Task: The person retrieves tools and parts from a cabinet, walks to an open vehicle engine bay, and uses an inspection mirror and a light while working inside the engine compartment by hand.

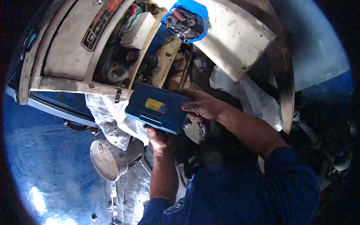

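Holding the blue case [157, 109] partly hides the left hand [158, 139].

Left grip [159, 139], a bare hand with dark-smudged fingers, right up against the near edge of the dark blue rectangular plastic case [157, 108], fingertips hidden beneath it! Bare left forearm [164, 176] rising almost straight toward the case from its near side. And there's the right grip [205, 105], bare and smudged too, clasping the case's right end, fingers bent! Bare right forearm [252, 129] slanting away, right and nearward of the case, into a short dark blue fabric sleeve [292, 165].
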{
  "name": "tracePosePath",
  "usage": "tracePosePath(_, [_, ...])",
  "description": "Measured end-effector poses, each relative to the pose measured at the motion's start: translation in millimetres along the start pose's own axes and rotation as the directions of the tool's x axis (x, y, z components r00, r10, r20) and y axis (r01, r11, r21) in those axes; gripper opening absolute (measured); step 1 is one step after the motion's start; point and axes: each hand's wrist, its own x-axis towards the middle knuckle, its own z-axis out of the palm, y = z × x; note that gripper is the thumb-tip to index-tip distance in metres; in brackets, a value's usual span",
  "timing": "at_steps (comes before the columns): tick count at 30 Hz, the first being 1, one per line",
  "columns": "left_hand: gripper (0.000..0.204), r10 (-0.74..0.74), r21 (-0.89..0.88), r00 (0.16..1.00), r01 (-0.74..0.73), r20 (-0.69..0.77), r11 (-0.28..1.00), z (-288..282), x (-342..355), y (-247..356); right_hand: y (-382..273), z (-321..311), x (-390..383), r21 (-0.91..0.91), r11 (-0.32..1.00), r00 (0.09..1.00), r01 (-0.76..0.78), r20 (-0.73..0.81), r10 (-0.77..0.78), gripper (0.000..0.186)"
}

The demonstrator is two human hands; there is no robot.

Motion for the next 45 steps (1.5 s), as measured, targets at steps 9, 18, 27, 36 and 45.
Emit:
tracePosePath(9, [0.064, -0.157, 0.005, 0.977, 0.159, -0.144, 0.987, -36.2, 0.0, 11.2, -57.9, 12.7, 66.4, -0.516, 0.825, 0.942, 0.231, -0.093, -0.322, 0.043])
tracePosePath(18, [0.052, -0.221, -0.005, 0.938, 0.228, -0.267, 0.974, -52.1, -80.6, 15.2, -103.1, 63.2, 197.7, -0.541, 0.737, 0.900, 0.405, 0.096, -0.424, 0.049])
tracePosePath(27, [0.046, -0.255, 0.050, 0.892, 0.294, -0.372, 0.954, -91.3, -128.3, 7.6, -83.9, 103.7, 279.1, -0.920, 0.173, 0.789, 0.353, 0.193, -0.583, 0.034])
tracePosePath(36, [0.043, -0.084, 0.487, 0.946, 0.236, -0.314, 0.841, -104.2, -123.1, 7.1, -58.0, 95.1, 346.6, -0.856, -0.179, 0.676, 0.485, 0.497, -0.544, 0.031])
tracePosePath(45, [0.047, -0.459, -0.296, 0.841, 0.378, -0.287, 0.877, -49.3, -83.2, 43.9, -48.3, 135.6, 341.8, -0.884, -0.122, 0.571, 0.450, 0.390, -0.723, 0.030])
